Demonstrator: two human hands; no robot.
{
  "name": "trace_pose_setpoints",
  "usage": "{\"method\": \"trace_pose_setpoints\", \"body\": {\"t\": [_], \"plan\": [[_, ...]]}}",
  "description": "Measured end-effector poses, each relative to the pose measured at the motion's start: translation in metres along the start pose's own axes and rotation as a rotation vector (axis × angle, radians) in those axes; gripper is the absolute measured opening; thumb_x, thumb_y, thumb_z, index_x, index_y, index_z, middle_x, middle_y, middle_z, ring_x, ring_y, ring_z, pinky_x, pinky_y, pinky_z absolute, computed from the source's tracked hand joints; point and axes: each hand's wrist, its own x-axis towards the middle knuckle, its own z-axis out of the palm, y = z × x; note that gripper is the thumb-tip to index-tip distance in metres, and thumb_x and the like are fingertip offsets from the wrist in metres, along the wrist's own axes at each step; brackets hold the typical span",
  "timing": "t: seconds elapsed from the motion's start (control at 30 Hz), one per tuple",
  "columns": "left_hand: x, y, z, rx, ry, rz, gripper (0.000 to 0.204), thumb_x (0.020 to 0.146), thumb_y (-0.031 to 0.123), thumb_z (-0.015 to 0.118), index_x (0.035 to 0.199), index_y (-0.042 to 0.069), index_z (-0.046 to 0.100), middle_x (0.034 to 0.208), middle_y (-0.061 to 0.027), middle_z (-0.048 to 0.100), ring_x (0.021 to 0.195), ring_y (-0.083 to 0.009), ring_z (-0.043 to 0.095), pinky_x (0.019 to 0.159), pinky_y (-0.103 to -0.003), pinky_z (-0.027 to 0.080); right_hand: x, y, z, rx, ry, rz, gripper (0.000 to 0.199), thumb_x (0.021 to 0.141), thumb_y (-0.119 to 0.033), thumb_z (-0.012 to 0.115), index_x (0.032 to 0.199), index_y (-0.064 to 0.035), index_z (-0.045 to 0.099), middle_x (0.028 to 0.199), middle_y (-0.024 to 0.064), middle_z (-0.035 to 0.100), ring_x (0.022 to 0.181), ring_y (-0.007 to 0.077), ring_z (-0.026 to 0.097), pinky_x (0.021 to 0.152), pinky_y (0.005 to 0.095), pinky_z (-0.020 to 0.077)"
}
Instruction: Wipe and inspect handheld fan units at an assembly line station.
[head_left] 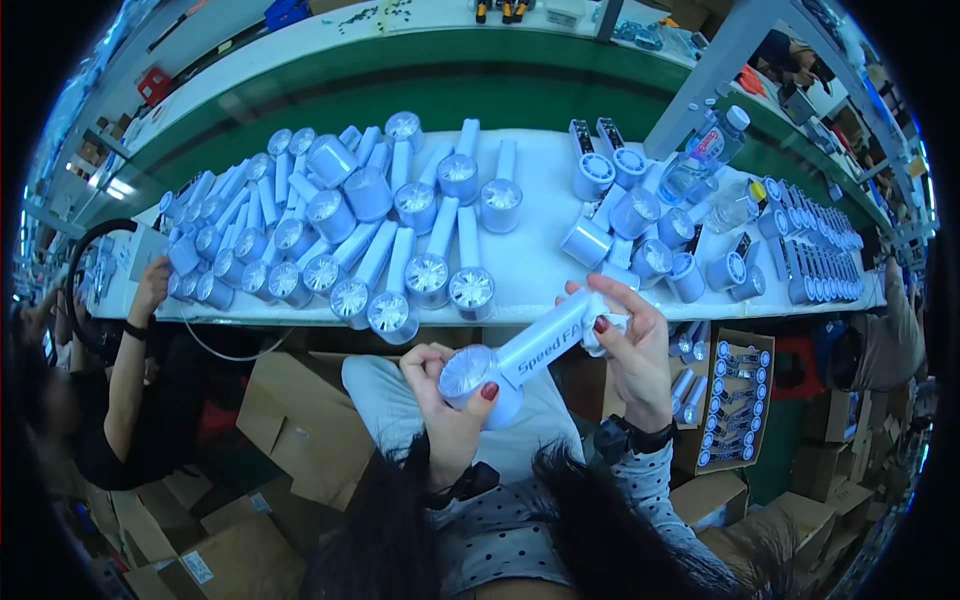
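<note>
I hold one pale blue hand-held fan (520, 358) in front of my chest, below the table edge. My left hand (450, 410) grips its round head, thumb across the grille side. My right hand (628, 345) closes around the end of the handle, together with a small white piece pressed against it. A large heap of the same fans (340, 225) lies on the white table (530, 265) ahead, heads pointing toward me.
Loose round fan heads (640, 240) and clear water bottles (700, 160) lie at right, beside rows of blue parts (820, 250). A cardboard box of parts (730, 405) stands below right. Another person's arm (135, 350) reaches the table at left. Cartons crowd the floor.
</note>
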Motion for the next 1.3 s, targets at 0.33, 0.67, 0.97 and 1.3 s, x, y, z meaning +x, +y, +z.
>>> {"method": "trace_pose_setpoints", "body": {"t": [0.33,0.67,0.97,1.3], "plan": [[0.003,0.03,-0.002,-0.299,0.056,-0.227,0.037,0.087,0.029,0.052,0.113,0.006,0.038,0.103,-0.0099,0.051,0.095,-0.0187,0.054,0.079,-0.034,0.049,-0.004,0.008,-0.022,0.475,0.261,0.006,0.044,0.081,0.006,0.042,0.124,0.0077,0.035,0.122,0.0227,0.044,0.109,0.0293,0.048,0.089,0.0362,0.043],[-0.001,0.028,0.002,-0.303,0.027,-0.17,0.05,0.076,0.014,0.065,0.113,0.008,0.032,0.103,-0.0061,0.041,0.094,-0.0116,0.045,0.082,-0.025,0.04,-0.006,0.001,0.004,0.168,0.166,-0.065,0.033,0.089,-0.025,0.04,0.097,0.0038,0.054,0.067,-0.0021,0.039,0.058,0.0077,0.036,0.053,0.0219,0.0282],[0.0,-0.002,0.014,0.08,0.115,-0.006,0.059,0.068,0.008,0.071,0.109,0.007,0.028,0.101,-0.0079,0.038,0.093,-0.0154,0.045,0.084,-0.028,0.037,0.004,0.002,0.008,-0.445,0.256,-0.1,0.021,0.085,-0.015,0.058,0.097,0.0016,0.062,0.077,-0.0023,0.057,0.067,0.0009,0.044,0.057,0.0152,0.0334],[0.051,-0.124,0.056,0.713,0.202,0.683,0.068,0.058,0.008,0.081,0.102,0.006,0.03,0.104,-0.0153,0.036,0.097,-0.0284,0.039,0.087,-0.041,0.031,-0.009,0.006,-0.039,-0.218,0.438,-0.044,0.024,0.09,-0.014,0.047,0.106,0.0004,0.056,0.061,-0.0063,0.037,0.053,0.0026,0.032,0.048,0.0189,0.023]]}}
